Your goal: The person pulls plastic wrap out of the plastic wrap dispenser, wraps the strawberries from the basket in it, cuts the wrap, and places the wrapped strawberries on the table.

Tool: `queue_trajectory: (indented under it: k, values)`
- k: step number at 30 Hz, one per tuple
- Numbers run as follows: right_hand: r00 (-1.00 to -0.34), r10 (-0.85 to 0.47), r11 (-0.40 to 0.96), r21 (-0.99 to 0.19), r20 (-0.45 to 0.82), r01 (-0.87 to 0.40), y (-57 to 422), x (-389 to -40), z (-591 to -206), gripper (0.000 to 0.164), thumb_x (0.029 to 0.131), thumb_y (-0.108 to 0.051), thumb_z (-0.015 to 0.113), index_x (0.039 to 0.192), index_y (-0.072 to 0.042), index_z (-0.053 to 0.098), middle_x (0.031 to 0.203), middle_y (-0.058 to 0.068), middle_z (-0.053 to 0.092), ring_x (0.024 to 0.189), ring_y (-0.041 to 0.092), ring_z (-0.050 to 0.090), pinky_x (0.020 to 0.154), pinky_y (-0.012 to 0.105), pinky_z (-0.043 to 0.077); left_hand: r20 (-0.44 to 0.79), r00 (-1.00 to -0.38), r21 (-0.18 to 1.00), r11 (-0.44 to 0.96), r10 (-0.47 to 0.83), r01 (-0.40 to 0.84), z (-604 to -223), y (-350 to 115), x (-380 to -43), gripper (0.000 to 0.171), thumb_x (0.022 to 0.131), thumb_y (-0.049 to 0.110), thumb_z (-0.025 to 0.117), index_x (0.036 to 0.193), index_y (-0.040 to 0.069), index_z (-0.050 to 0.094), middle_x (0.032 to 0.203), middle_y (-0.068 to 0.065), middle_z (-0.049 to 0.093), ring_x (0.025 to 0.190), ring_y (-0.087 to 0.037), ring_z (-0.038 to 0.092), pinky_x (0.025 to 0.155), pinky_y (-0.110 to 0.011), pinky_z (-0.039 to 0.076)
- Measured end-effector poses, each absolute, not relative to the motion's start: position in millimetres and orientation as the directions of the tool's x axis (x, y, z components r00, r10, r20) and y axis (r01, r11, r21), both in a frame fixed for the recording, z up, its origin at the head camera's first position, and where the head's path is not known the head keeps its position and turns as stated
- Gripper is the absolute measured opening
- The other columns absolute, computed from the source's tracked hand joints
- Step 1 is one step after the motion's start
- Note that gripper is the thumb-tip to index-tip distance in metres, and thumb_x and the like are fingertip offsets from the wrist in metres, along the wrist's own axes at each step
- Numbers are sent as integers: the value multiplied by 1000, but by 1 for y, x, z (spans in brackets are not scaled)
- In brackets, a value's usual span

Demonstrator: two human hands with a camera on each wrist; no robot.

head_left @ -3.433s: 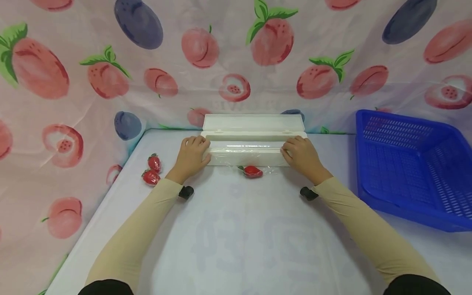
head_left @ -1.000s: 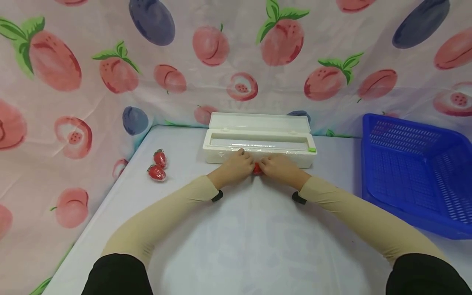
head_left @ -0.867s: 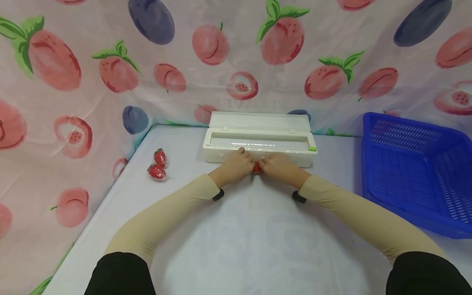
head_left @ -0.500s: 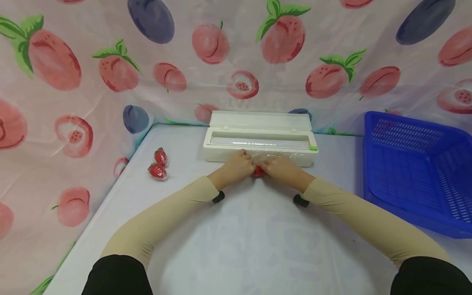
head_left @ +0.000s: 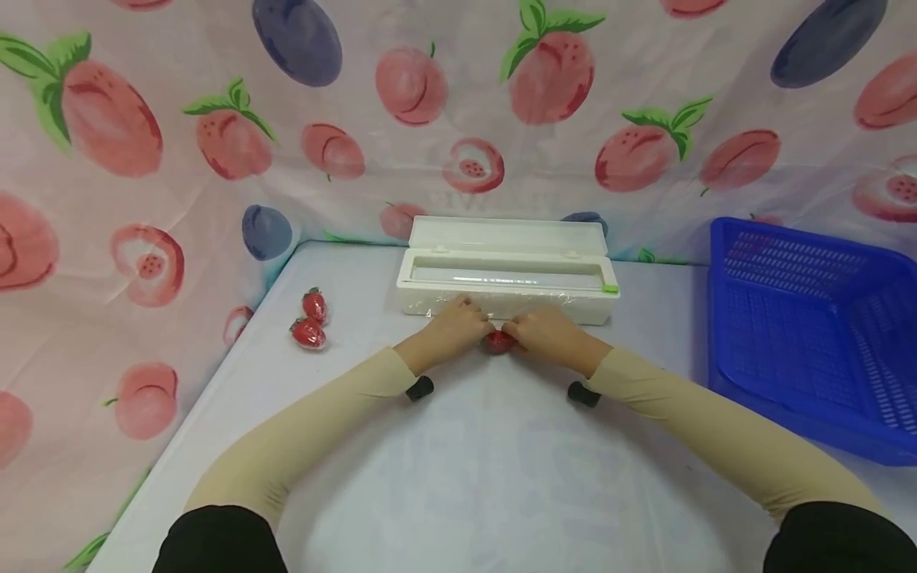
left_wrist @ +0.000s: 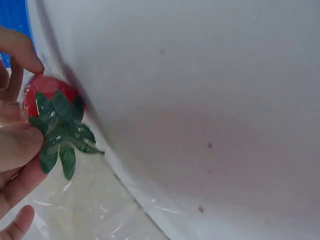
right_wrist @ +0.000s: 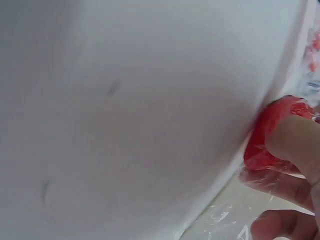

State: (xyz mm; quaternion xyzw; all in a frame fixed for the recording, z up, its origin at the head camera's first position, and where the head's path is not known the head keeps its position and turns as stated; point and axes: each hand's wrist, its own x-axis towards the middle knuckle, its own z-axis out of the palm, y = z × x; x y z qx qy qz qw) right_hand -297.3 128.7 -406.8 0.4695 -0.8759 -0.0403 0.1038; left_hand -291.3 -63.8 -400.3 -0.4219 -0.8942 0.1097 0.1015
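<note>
Between my two hands lies a red strawberry [head_left: 497,342] with green leaves [left_wrist: 61,125], clear cling film around it. My left hand [head_left: 453,328] pinches it near its leafy end. On the other side, my right hand [head_left: 548,336] presses its thumb [right_wrist: 295,140] on the red body, with fingers behind. Just beyond the hands stands a white cling film dispenser [head_left: 430,302], lid raised, a film roll [head_left: 509,277] inside and a green piece [head_left: 610,289] at its right end. Loose film [right_wrist: 225,217] hangs over the dispenser's front.
Two film-wrapped strawberries lie together at the left, a rear one [head_left: 314,305] and a front one [head_left: 308,333]. A blue plastic basket [head_left: 781,422] stands at the right. A fruit-printed cloth [head_left: 458,95] hangs behind the white table [head_left: 494,477].
Both hands have left the dispenser's ends and come together at the strawberry, turning film around it. In the last half second, the strawberry has shifted slightly towards me.
</note>
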Motion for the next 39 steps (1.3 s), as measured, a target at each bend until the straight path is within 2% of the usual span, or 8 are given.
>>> queue_trajectory:
  k: [4, 9, 16, 19, 22, 31, 35, 39]
  values:
    - [-538, -832, 552, 103, 133, -828, 131, -294, -406, 11, 73, -16, 74, 79, -13, 65, 66, -4, 64, 56, 12, 54, 50, 28, 44, 107, -589, -263, 594, 801, 760, -399, -67, -284, 15, 85, 12, 64, 94, 19, 73, 89, 5, 72, 86, -14, 64, 89, -33, 43]
    - [-585, -811, 584, -47, 17, -810, 134, -291, -404, 11, 74, -20, 70, 84, -14, 67, 68, -7, 64, 58, 6, 51, 54, 25, 45, 99, -563, -258, 567, 821, 782, -398, -72, -277, 13, 84, 12, 65, 92, 19, 72, 87, 5, 71, 86, -14, 64, 89, -35, 44]
    - [-613, -773, 634, -228, -161, -739, 135, -294, -398, 21, 81, -19, 65, 99, -9, 69, 80, -3, 67, 67, 9, 54, 66, 26, 49, 200, -665, -184, 694, 720, 696, -399, -79, -274, 17, 84, 13, 66, 101, 17, 70, 97, 2, 70, 96, -18, 62, 94, -36, 44]
    - [-603, -774, 633, -282, -192, -721, 136, -298, -399, 22, 82, -17, 63, 101, -8, 68, 83, -2, 67, 68, 8, 53, 66, 24, 48, 260, -602, -180, 650, 755, 738, -399, -78, -271, 19, 84, 18, 68, 104, 16, 69, 98, 1, 68, 97, -18, 62, 95, -35, 44]
    - [-604, -772, 633, -319, -197, -706, 137, -302, -400, 22, 81, -15, 61, 100, -7, 69, 83, 0, 67, 68, 9, 51, 65, 24, 46, 217, -544, -210, 583, 810, 785, -399, -74, -268, 24, 84, 26, 68, 106, 16, 68, 100, 1, 68, 99, -18, 62, 96, -35, 43]
    - [-708, -703, 697, -259, -64, -669, 139, -297, -402, 33, 81, -27, 71, 108, -9, 67, 103, 4, 65, 91, 17, 62, 80, 34, 53, 45, -631, -197, 626, 774, 754, -406, -72, -271, 37, 84, 33, 69, 115, 13, 64, 104, 0, 67, 106, -18, 60, 101, -37, 40]
    - [-692, -722, 665, -250, 27, -704, 138, -295, -403, 33, 76, -27, 76, 102, -10, 68, 99, 2, 65, 88, 17, 62, 79, 33, 53, 18, -654, -186, 646, 756, 741, -406, -71, -275, 41, 85, 40, 66, 114, 12, 64, 105, -1, 67, 106, -19, 60, 101, -37, 39]
    - [-682, -731, 663, -207, 29, -719, 134, -295, -406, 33, 74, -28, 78, 100, -9, 68, 94, 1, 65, 83, 14, 60, 74, 30, 52, 1, -677, -187, 665, 736, 723, -407, -68, -276, 43, 87, 48, 60, 111, 13, 65, 105, 0, 66, 104, -18, 59, 100, -38, 39]
